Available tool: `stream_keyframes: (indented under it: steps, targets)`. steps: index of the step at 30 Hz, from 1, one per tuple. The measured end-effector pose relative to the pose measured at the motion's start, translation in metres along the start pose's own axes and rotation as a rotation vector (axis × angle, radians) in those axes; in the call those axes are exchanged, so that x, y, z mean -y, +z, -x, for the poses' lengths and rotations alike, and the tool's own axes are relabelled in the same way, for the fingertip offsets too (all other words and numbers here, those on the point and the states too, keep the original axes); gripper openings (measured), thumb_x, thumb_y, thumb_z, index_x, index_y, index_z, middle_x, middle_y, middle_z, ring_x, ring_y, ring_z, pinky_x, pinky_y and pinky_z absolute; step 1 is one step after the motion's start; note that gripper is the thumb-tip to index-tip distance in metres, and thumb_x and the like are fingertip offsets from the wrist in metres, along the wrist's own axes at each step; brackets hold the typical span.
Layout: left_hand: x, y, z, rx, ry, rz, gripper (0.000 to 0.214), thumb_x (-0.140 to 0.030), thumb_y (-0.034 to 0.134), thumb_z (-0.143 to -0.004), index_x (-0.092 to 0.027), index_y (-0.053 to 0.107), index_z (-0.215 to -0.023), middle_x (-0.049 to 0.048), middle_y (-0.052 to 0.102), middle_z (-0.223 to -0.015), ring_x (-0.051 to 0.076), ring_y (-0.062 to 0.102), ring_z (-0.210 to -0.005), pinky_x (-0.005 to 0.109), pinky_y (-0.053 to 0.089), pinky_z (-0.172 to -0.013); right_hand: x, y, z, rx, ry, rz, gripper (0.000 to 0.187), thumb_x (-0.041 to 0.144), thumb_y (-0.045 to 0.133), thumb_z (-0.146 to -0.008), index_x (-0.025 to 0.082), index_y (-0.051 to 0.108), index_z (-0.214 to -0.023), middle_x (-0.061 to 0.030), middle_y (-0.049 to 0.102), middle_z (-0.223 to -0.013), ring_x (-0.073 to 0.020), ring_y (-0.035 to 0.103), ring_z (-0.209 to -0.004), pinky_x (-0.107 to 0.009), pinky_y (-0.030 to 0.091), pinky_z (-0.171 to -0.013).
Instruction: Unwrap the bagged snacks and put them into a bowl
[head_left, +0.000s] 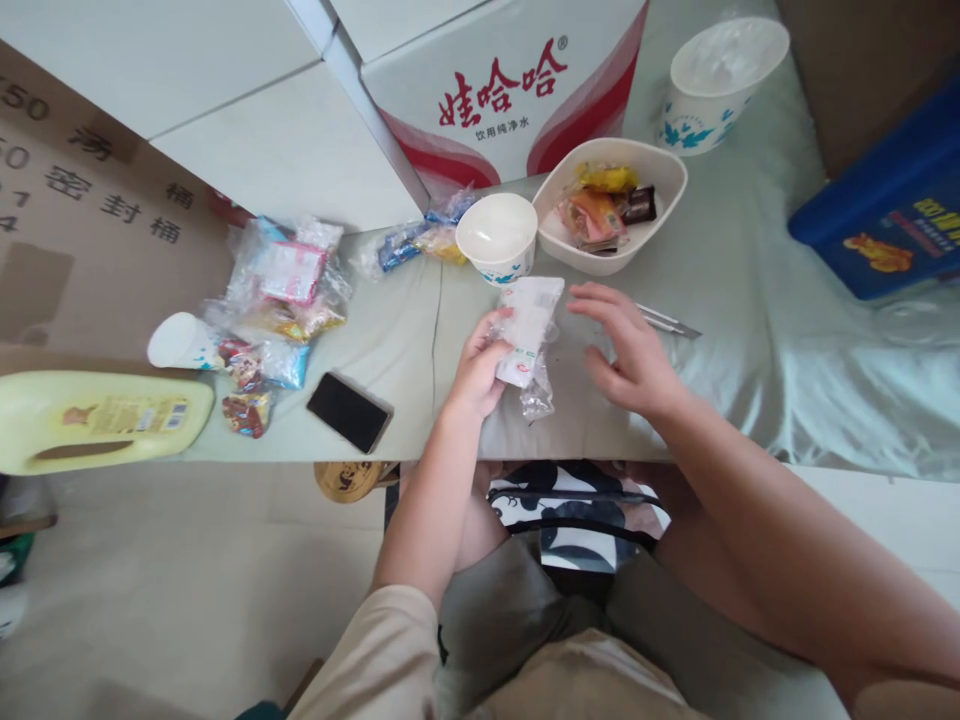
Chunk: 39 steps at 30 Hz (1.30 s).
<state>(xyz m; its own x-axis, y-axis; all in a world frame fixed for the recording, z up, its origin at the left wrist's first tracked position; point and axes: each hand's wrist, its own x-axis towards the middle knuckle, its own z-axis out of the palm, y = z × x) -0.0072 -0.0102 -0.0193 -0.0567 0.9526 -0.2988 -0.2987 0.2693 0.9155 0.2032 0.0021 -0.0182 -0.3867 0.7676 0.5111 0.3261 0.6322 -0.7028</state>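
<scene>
Soft muted light, faint shadows on floor (187, 560), stretched edges

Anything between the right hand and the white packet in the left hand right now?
Nothing visible: only an open gap separates the right hand from the white packet held in the left hand. The paper cup stands just beyond the packet, and the slim silver tool lies past the right hand, both outside that gap.

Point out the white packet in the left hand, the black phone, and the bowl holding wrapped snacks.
White packet (532, 322), head view: middle of its visible side.
Black phone (349, 411), head view: middle of its screen.
Snack bowl (649, 232), head view: bare inner surface.
</scene>
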Motion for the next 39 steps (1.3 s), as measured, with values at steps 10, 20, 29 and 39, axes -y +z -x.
stream_keyframes:
  steps: [10,20,29,39]
  targets:
    - [0.023,0.003,-0.01,0.241,0.283,-0.307,0.051,-0.065,0.065,-0.086,-0.027,0.072,-0.12,0.0074,0.071,-0.13,0.029,0.065,-0.125,0.045,0.05,-0.108,-0.003,0.02,-0.005,-0.076,0.111,0.024,0.011,0.027,0.062,-0.091,0.025,0.073,-0.089,-0.0063,0.068,-0.093,-0.0229,0.062,-0.088,-0.041,0.051,-0.084]
    - [0.017,0.01,-0.004,0.118,0.368,-0.446,0.048,-0.066,0.068,-0.087,-0.023,0.073,-0.107,0.0096,0.075,-0.116,0.027,0.069,-0.116,0.044,0.05,-0.107,-0.002,0.012,-0.007,-0.235,0.276,-0.021,0.051,0.034,0.063,-0.085,0.024,0.05,-0.133,-0.0171,0.051,-0.141,-0.0332,0.052,-0.131,-0.049,0.051,-0.102]
    - [0.024,0.016,0.002,0.116,0.342,-0.35,0.077,-0.061,0.078,-0.081,-0.032,0.044,-0.143,0.0114,0.061,-0.141,0.026,0.064,-0.127,0.045,0.047,-0.112,-0.003,0.029,-0.001,-0.047,0.435,-0.1,0.08,0.036,0.06,-0.09,0.022,0.024,-0.159,-0.0185,0.056,-0.146,-0.0342,0.066,-0.118,-0.05,0.056,-0.098]
    - [0.016,-0.014,-0.011,-0.231,0.517,-0.361,0.049,-0.054,0.072,-0.086,-0.03,0.061,-0.127,0.0068,0.065,-0.136,0.025,0.062,-0.128,0.039,0.051,-0.106,-0.014,-0.01,-0.007,-0.156,0.334,0.402,0.039,0.036,0.055,-0.094,0.022,0.063,-0.13,-0.0184,0.064,-0.126,-0.0378,0.06,-0.117,-0.056,0.048,-0.1]
